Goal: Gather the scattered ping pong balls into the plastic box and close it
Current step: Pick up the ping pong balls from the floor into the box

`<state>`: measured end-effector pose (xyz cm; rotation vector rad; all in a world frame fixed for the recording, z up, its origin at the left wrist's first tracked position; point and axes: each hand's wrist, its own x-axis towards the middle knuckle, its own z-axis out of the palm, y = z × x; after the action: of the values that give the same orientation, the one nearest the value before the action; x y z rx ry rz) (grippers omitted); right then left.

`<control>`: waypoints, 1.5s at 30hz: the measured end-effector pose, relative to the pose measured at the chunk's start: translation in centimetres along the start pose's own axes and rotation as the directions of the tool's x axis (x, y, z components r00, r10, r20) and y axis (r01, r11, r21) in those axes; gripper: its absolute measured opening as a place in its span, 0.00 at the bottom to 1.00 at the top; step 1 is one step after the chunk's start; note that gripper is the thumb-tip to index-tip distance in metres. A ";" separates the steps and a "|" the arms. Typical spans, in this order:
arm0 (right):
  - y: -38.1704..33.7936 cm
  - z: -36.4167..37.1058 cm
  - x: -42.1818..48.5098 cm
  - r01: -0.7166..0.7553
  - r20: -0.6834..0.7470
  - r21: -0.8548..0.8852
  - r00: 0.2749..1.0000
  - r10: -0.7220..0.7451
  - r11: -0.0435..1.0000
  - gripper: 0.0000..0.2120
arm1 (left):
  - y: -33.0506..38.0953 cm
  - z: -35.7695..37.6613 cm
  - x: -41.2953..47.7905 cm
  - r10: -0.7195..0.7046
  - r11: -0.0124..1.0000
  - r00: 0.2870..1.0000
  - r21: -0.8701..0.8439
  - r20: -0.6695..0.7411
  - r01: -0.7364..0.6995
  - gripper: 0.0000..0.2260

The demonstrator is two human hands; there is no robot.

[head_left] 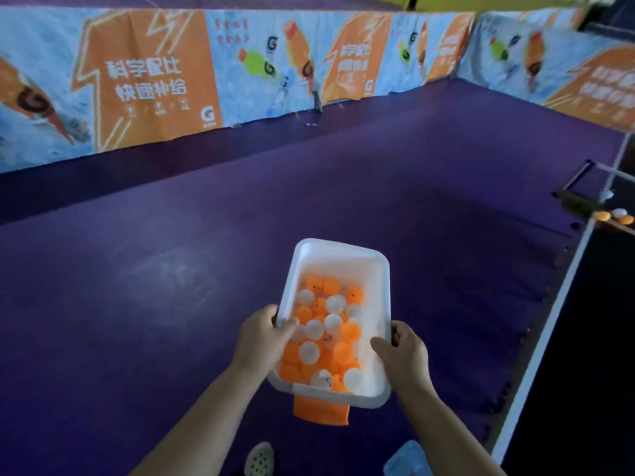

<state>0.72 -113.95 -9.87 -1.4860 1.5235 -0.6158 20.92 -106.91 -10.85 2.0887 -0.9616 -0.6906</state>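
Both arms outstretched, left hand (262, 334) at 9 o'clock and right hand (402, 352) at 3 o'clock grasping the plastic box (343, 257) rims, ping pong balls (326, 333) inside, thumbs over the edges

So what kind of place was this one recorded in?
Most likely a table tennis hall: purple sports floor, printed court barriers fencing the area, and a table edge at right with ping pong balls on it.

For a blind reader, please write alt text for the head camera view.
Both hands, left hand and right hand, hold an open white plastic box of orange and white ping pong balls above a purple floor. Three more balls lie far right.
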 end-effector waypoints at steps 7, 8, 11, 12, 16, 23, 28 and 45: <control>-3.4 0.7 7.7 -0.121 -0.229 0.087 0.964 0.138 0.989 0.06 | 5.0 2.3 13.2 0.157 0.988 0.976 -0.018 0.148 -0.156 0.16; -3.3 0.1 8.7 -0.146 -0.264 0.098 0.950 0.167 0.984 0.05 | 5.8 3.4 14.5 0.161 0.987 0.968 -0.017 0.194 -0.161 0.15; -2.6 -1.9 12.0 -0.218 -0.329 0.116 0.912 0.245 0.969 0.04 | 8.1 7.1 18.0 0.167 0.986 0.938 -0.039 0.305 -0.163 0.16; -2.3 -2.5 13.3 -0.239 -0.344 0.119 0.901 0.266 0.964 0.04 | 9.0 8.4 19.2 0.173 0.985 0.930 -0.047 0.324 -0.167 0.16; -0.7 -5.7 19.2 -0.280 -0.397 0.129 0.865 0.308 0.951 0.04 | 12.9 14.0 23.9 0.236 0.970 0.888 -0.049 0.394 -0.236 0.16; -0.4 -12.9 32.7 -0.281 -0.451 0.176 0.829 0.331 0.944 0.06 | 23.6 22.8 34.3 0.285 0.949 0.843 -0.009 0.457 -0.316 0.13; -1.1 -18.7 40.9 -0.266 -0.497 0.185 0.805 0.324 0.946 0.05 | 31.5 28.3 39.4 0.281 0.950 0.827 -0.017 0.486 -0.313 0.10; -0.3 -31.8 65.2 -0.324 -0.638 0.325 0.618 0.459 0.888 0.05 | 51.5 49.1 58.8 0.407 0.888 0.617 -0.133 0.673 -0.441 0.08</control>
<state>-18.32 -183.95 -10.83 -0.7219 2.2273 -1.0929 -0.96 -196.56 -9.12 1.5123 -1.8312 -1.2255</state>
